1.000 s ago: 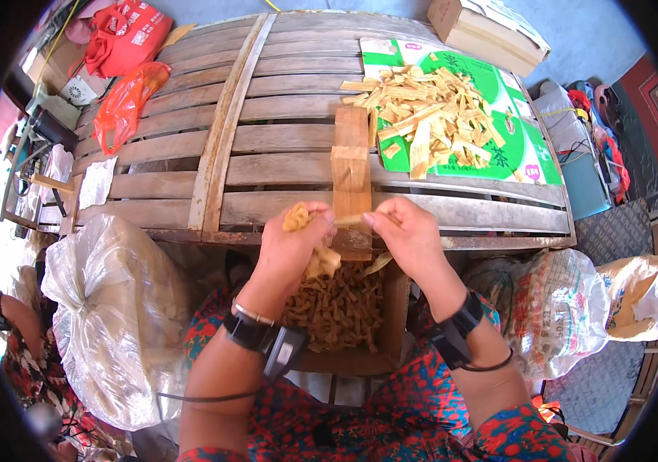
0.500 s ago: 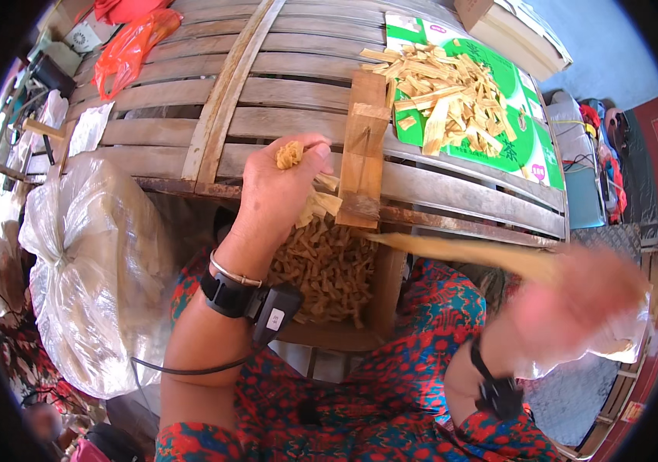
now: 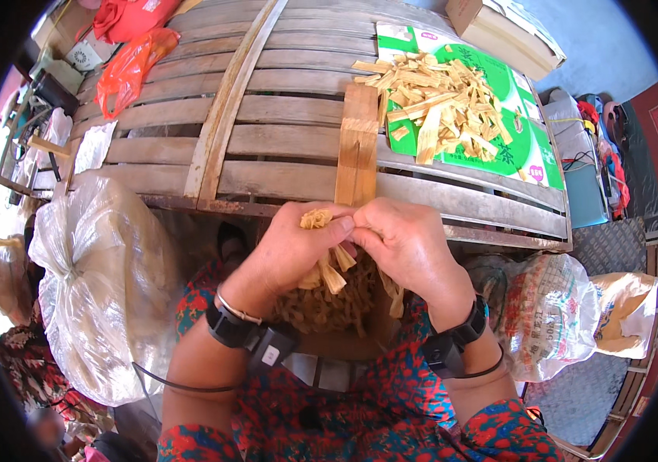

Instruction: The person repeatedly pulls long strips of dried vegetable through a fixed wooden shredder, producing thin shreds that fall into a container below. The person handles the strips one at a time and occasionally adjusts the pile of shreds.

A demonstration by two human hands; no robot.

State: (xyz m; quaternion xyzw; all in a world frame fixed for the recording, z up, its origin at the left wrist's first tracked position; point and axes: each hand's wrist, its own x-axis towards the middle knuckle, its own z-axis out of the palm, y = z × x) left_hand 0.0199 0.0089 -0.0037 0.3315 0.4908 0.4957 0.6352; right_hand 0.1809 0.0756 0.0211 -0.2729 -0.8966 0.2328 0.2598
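Observation:
My left hand (image 3: 286, 245) is closed round yellowish strips; a crumpled, knot-like end (image 3: 316, 219) pokes out above its fist and flat fanned ends (image 3: 332, 276) hang below. Against its fingertips, my right hand (image 3: 415, 240) pinches a pale strip (image 3: 392, 299) that trails down beneath it. The pinch point itself is mostly hidden by fingers. Under both hands, a brown box (image 3: 379, 331) between my knees holds many small twisted tan pieces (image 3: 321, 312). Just beyond my hands, a wooden block (image 3: 357, 154) with a lengthwise slit lies across the table edge.
On the slatted table (image 3: 275, 138), a pile of flat yellow strips (image 3: 460, 104) rests on a green cardboard sheet (image 3: 533, 154). A carton (image 3: 506, 35) stands behind. Bulging clear plastic bag (image 3: 102, 285) at left, woven sack (image 3: 548, 316) at right, red plastic bag (image 3: 135, 69) far left.
My right hand, blurred far to the right with a long strip stretching toward the block, has come in to meet my left hand. My left hand has shifted slightly right and nearer.

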